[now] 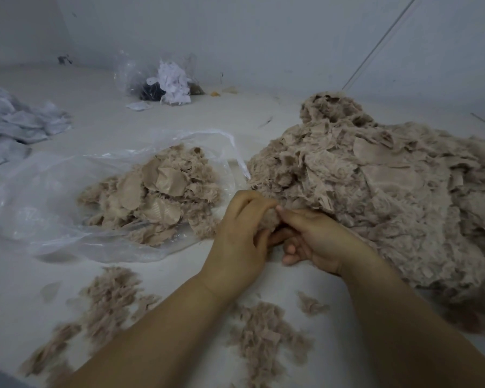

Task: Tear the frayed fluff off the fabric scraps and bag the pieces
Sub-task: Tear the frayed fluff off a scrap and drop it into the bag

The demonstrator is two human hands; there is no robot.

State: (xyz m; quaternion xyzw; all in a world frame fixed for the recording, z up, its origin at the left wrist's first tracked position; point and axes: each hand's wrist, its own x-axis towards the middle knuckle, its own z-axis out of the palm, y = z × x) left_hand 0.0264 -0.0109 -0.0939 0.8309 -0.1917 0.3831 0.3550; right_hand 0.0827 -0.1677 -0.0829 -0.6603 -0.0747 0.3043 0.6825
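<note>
No words or labels can be read anywhere.

The scrap (270, 219) is a small tan, fuzzy lump. It sits between the two hands, in the middle, just in front of the big pile (375, 197). The left hand (238, 239) curls its fingers round the scrap. The right hand (317, 242) pinches it with thumb and first finger; its other fingers are bent under.

The big pile is on the right, tan and furry, with smooth flat bits showing. A clear bag (53, 197) lies open on the left, with one heap of tan pieces (154, 194) in it. Torn fluff (109, 298) lies in loose clumps on the white table (157, 119) near the arms.

A second bag (157, 77) at the back holds white and dark bits. One white cloth heap (17, 127) is at the far left.
</note>
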